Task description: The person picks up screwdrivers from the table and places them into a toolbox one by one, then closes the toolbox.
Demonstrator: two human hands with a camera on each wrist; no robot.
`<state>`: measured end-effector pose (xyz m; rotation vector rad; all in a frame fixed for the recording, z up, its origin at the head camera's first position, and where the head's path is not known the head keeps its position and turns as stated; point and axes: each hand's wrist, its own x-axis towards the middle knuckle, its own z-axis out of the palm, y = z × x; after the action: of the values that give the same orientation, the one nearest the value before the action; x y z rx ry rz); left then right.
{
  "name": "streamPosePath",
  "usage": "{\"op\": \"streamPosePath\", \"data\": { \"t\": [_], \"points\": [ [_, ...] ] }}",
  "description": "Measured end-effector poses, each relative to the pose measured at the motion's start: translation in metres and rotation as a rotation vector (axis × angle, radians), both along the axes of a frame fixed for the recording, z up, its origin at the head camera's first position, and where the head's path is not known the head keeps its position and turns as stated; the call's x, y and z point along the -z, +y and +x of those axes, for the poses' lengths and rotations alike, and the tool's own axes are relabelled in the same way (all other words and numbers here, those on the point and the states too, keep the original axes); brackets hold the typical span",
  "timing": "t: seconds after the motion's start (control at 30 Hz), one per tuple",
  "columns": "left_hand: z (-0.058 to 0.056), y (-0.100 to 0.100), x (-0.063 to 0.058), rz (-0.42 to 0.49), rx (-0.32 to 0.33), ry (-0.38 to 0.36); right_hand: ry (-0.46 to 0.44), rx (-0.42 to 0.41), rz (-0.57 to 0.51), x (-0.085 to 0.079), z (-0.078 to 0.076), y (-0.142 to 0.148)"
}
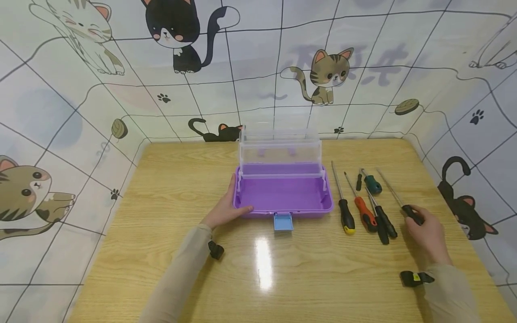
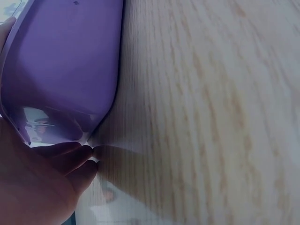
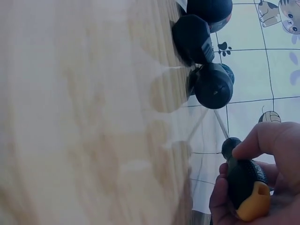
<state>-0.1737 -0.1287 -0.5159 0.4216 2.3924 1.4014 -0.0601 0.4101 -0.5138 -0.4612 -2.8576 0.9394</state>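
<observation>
A purple plastic toolbox (image 1: 282,193) stands on the wooden table with its clear lid (image 1: 280,150) raised and a blue latch (image 1: 283,222) hanging down in front. Its inside is bare. My left hand (image 1: 226,208) grips the left end of the box, thumb over the front rim; in the left wrist view its fingertips (image 2: 84,173) lie by the lower end wall. On the far right my right hand (image 1: 428,231) holds a long-shafted screwdriver (image 1: 413,215) by its handle. The right wrist view shows that handle as black with a yellow-orange end, tilted between thumb and fingers.
Between box and right hand lie several screwdrivers: a black-and-yellow one (image 1: 346,217), a red-and-black one (image 1: 365,215), black-handled ones (image 1: 385,222), and a green-handled tool (image 1: 372,184) beside a small black piece (image 1: 359,181). Cat-print sheeting (image 1: 258,94) walls the table's back and sides.
</observation>
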Motion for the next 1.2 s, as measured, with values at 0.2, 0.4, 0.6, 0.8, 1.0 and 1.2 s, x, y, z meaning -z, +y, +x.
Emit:
{"op": "streamPosePath", "data": {
  "t": [0.2, 0.4, 0.6, 0.8, 1.0, 1.2],
  "points": [
    [0.000, 0.001, 0.000, 0.012, 0.012, -0.009, 0.036, 0.070, -0.032, 0.000, 0.001, 0.000],
    [0.000, 0.002, -0.002, 0.036, 0.023, -0.016, 0.059, 0.149, -0.114, -0.004, 0.003, -0.004],
    [0.000, 0.003, -0.003, 0.063, 0.052, 0.013, 0.059, 0.226, -0.129, -0.006, 0.002, -0.007],
    [0.005, 0.007, -0.028, 0.122, 0.119, 0.068, 0.081, 0.214, -0.148, -0.009, 0.001, -0.007],
    [0.007, 0.006, -0.038, 0.104, 0.136, 0.066, 0.114, 0.193, -0.178, -0.019, -0.004, -0.013],
    [-0.003, 0.002, -0.015, 0.081, 0.126, 0.085, 0.136, 0.139, -0.199, -0.032, -0.008, -0.027]
  ]
}}
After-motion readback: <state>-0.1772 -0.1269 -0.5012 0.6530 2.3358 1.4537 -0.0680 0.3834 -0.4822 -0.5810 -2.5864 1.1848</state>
